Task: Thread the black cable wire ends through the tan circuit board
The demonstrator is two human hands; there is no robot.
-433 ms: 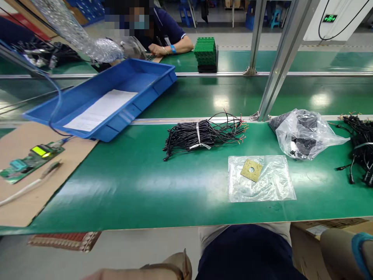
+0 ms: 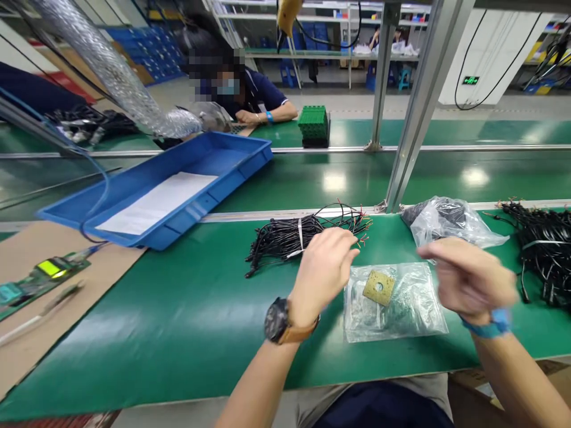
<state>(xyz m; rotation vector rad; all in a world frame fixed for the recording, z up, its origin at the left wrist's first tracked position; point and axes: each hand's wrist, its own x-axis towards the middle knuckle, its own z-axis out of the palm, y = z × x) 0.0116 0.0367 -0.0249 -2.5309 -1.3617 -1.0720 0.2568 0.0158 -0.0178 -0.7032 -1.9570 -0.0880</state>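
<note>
Left hand [image 2: 323, 270]: loosely curled, empty, over wire bundle [image 2: 281, 238].
Right hand [image 2: 468, 279]: blurred, grip unclear, above flat bag [image 2: 401, 318].

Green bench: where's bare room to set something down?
The widest bare patch of bench lies between the cardboard, the blue tray, the cable bundle and the left hand. Right of that it is crowded: flat bag, parts bag, more cables, right hand.

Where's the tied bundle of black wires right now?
In the head view, the wire bundle lies mid-bench, just beyond the left hand and right of the blue tray.
</note>
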